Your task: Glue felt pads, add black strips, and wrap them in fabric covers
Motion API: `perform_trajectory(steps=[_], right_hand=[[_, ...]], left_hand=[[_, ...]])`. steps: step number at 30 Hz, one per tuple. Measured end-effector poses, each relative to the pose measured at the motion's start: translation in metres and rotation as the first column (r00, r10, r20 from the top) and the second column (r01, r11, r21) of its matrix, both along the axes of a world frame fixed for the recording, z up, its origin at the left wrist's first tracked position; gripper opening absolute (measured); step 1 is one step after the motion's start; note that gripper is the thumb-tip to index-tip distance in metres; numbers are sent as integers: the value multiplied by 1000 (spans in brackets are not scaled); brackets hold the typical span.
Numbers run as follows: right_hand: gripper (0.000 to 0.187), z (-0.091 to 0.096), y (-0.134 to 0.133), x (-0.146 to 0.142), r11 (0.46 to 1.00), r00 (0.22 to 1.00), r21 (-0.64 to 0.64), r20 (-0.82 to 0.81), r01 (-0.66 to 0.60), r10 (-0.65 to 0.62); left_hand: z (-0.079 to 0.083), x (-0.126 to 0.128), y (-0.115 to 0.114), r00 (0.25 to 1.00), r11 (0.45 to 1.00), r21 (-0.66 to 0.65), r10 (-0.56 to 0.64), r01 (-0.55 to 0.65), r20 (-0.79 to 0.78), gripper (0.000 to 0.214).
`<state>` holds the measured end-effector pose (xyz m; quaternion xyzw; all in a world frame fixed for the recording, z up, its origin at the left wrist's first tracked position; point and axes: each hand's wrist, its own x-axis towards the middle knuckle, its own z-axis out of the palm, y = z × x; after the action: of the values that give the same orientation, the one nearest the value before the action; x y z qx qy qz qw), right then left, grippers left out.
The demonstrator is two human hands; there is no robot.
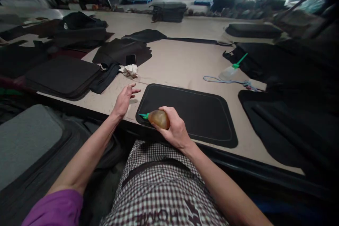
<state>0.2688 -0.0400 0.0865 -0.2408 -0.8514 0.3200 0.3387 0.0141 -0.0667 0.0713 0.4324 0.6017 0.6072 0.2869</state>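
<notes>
My right hand (pixel 176 129) is wrapped round an amber squeeze bottle (pixel 159 119) with a green nozzle. The bottle lies tilted on its side in the hand, its nozzle pointing left over the near left corner of a black rounded panel (pixel 188 111). A pale line runs along inside the panel's border. Whether the nozzle tip touches the panel I cannot tell. To the left of the panel, my left hand (pixel 124 100) hovers above the tabletop with fingers apart, holding nothing.
Stacked black panels (pixel 63 74) lie at the left, beside a crumpled white cloth (pixel 129 71). A clear bottle with a green nozzle (pixel 228 73) and a blue cord (pixel 225 80) are at the right. More black panels (pixel 286 123) cover the right end. The table's dark front edge (pixel 254 160) runs close to my apron.
</notes>
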Motion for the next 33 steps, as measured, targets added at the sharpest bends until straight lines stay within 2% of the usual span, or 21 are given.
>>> perform_trajectory(steps=[2, 4, 5, 7, 9, 10, 12, 14, 17, 19, 21, 23, 25, 27, 29, 33], right_hand=[[48, 4, 3, 3, 998, 1000, -67, 2, -19, 19], [49, 8, 8, 12, 967, 999, -252, -4, -36, 36], [52, 10, 11, 20, 924, 999, -379, -29, -44, 36], [58, 11, 19, 40, 780, 991, -622, -133, -70, -18], [60, 10, 29, 69, 627, 957, -771, -252, -109, -143], [58, 10, 35, 86, 584, 927, -804, -297, -113, -229], [52, 10, 47, 126, 567, 845, -819, -359, -82, -396], [48, 14, 59, 168, 593, 763, -805, -395, -19, -511], [51, 21, 79, 226, 595, 695, -795, -360, 120, -622], [55, 24, 95, 255, 583, 653, -756, -284, 297, -702], [58, 25, 111, 275, 551, 599, -639, -171, 537, -782], [60, 27, 129, 285, 516, 544, -422, -61, 746, -837], [62, 29, 146, 288, 481, 490, -168, 16, 861, -872], [65, 34, 162, 284, 455, 452, 45, 63, 889, -890], [67, 37, 176, 277, 458, 447, 184, 102, 870, -889], [68, 39, 199, 262, 564, 550, 300, 138, 769, -824]], left_hand=[[1, 3, -4, 1000, 1000, -10, 5, -5, 0, 68], [4, 8, -6, 1000, 1000, -22, 3, -3, -7, 68], [6, 10, -6, 1000, 1000, -25, 4, -5, -12, 68], [10, 15, -4, 999, 1000, -27, 2, -3, -35, 67], [12, 20, 0, 996, 999, -42, -13, 9, -92, 63], [12, 23, 4, 990, 998, -60, -32, 24, -134, 61], [12, 33, 14, 967, 991, -105, -108, 86, -232, 58], [9, 49, 25, 904, 969, -151, -239, 197, -354, 55], [6, 84, 46, 707, 909, -192, -411, 371, -576, 53], [4, 112, 62, 558, 867, -215, -461, 450, -690, 54], [2, 138, 78, 426, 831, -246, -483, 499, -765, 57], [-1, 159, 93, 305, 818, -276, -468, 504, -829, 61], [-8, 172, 106, 196, 821, -297, -434, 487, -879, 63], [-15, 178, 113, 123, 823, -324, -423, 467, -898, 63], [-22, 179, 115, 96, 819, -347, -433, 457, -896, 64], [-30, 178, 112, 87, 825, -352, -430, 442, -899, 65]])
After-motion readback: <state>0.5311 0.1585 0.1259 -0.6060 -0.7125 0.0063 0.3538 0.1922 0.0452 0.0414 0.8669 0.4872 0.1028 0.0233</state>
